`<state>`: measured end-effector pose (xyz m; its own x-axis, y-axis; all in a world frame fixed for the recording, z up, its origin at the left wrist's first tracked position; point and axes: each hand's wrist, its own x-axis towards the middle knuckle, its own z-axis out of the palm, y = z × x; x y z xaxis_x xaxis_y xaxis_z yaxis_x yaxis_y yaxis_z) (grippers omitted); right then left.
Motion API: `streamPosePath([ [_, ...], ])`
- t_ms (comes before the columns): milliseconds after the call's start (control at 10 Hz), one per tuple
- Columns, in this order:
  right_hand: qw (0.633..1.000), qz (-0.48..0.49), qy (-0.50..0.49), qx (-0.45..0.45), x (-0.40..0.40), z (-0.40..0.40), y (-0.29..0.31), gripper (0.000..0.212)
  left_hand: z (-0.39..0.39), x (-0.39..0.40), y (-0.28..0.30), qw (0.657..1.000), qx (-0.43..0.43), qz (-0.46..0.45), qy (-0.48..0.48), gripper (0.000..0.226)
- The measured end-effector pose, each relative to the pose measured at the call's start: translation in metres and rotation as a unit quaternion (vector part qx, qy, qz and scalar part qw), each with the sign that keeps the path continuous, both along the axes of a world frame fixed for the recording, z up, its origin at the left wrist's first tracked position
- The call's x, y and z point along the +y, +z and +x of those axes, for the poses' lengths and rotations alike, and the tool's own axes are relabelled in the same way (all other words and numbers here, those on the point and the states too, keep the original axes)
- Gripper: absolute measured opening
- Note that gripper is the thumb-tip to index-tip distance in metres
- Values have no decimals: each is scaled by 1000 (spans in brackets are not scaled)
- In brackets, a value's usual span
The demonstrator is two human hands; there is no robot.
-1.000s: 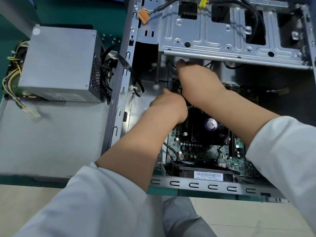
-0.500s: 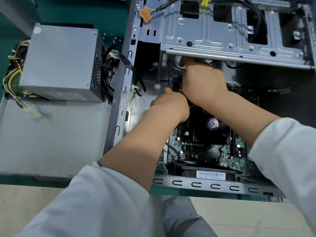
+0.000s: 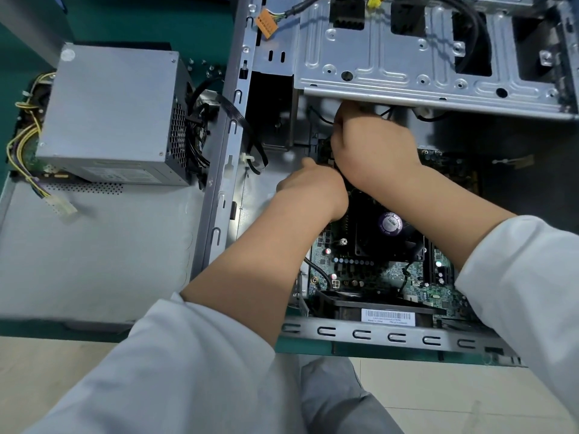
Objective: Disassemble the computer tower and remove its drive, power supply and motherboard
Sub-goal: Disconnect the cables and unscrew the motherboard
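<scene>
Steel drive cage (image 3: 423,57) edge just above both hands, fingers hidden.

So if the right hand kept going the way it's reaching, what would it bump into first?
Probably the grey metal drive cage. The right hand reaches away from the person, its fingertips already tucked under the cage's lower edge. Whether it would hit the cage or slide beneath it is hard to tell, since depth is unclear.

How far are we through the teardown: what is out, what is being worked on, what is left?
Done: the power supply lies outside the case, on the side panel. In hand: the left hand and right hand work at a connector under the drive cage; their grip is hidden. Left: the motherboard sits in the case. The drive cannot be seen.
</scene>
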<state>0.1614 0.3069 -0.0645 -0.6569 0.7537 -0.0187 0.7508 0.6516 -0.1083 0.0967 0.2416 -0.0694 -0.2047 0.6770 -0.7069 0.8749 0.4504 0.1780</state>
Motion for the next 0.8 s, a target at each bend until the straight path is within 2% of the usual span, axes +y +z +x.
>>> streamPosePath([
  [100, 999, 30, 0, -33, 3, 0, -1, 27, 0, -1, 2, 999, -10, 12, 33, 20],
  [200, 1000, 7, 23, -5, 1, 0, 1, 28, 1, -4, 4, 996, 10, 59, 63, 32],
  [300, 999, -20, 19, 23, -2, 0, 0, 22, 1, -4, 4, 998, 5, 37, 42, 22],
  [400, 1000, 0, 8, 6, 0, 2, -2, 26, -1, -1, 3, 999, -15, 13, 30, 20],
  [500, 1000, -18, 13, 17, 1, 3, -3, 31, -1, -1, 1, 999, -3, 19, 29, 19],
  [600, 996, -58, 14, 66, -1, 2, 0, 34, 1, -6, 8, 997, 10, 45, 55, 27],
  [700, 997, -55, 11, 60, -2, 2, -1, 32, 1, -4, 6, 997, 4, 50, 62, 28],
  [800, 1000, -11, -4, 20, 2, 1, -1, 28, 1, -3, 10, 998, -20, 12, 55, 18],
])
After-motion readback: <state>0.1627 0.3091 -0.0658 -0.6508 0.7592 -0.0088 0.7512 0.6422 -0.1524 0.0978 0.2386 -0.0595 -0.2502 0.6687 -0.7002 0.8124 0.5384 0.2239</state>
